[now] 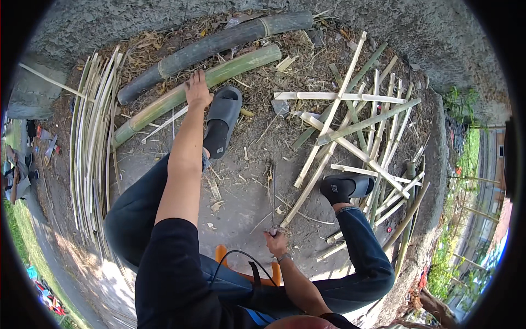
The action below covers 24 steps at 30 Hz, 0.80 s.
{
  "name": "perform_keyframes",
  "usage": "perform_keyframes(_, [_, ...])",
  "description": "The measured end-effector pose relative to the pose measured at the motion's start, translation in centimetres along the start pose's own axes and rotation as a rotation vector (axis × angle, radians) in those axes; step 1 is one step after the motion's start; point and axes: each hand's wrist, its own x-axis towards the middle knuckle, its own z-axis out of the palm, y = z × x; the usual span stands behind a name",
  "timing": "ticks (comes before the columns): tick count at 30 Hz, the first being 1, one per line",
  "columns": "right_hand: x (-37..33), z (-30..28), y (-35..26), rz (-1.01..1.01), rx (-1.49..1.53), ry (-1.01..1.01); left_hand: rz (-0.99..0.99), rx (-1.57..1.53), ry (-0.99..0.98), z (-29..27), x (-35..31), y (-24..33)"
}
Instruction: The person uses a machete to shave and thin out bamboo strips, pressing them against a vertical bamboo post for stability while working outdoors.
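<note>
My left hand point(198, 90) reaches far forward and grips a thick green bamboo pole point(159, 106), its fingers over the top. The pole lies slanted on the ground beside my left sandal point(224, 107). Behind it rests a darker bamboo pole point(213, 46). Nearer to me, my right hand point(275, 244) is closed round the handle of a long, thin-bladed knife point(274, 192). Its narrow blade points away from me, and seen this edge-on its exact shape is unclear.
Long split bamboo strips point(96, 148) stand bundled at the left. Shorter bamboo strips point(350, 118) lie crisscrossed at the right, around my right sandal point(361, 187). A rough concrete wall point(383, 22) closes off the back. An orange frame point(221, 255) and a black cable point(241, 252) are by my lap.
</note>
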Motion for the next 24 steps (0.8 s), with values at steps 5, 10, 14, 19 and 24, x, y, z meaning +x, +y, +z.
perform_keyframes(5, [0.1,-0.9,-2.4,0.07,-0.006,-0.009,0.035,0.177,-0.002,0.6,1.2,-0.7])
perform_keyframes(10, [-0.1,-0.9,-3.1,0.069,-0.181,0.013,0.289,0.198,-0.017,-5.7,-1.2,-0.6])
perform_keyframes(14, [-0.3,-0.4,-5.1,0.085,-0.122,0.015,0.38,0.102,0.054,-15.0,-2.4,-1.3])
perform_keyframes(19, [-0.5,-0.9,-6.8,0.06,-0.076,0.007,0.402,0.013,0.294,-32.2,-7.7,0.5])
perform_keyframes(24, [0.5,-2.7,-6.0,0.0,-0.111,-0.016,0.421,-0.286,0.652,-44.0,-14.2,2.2])
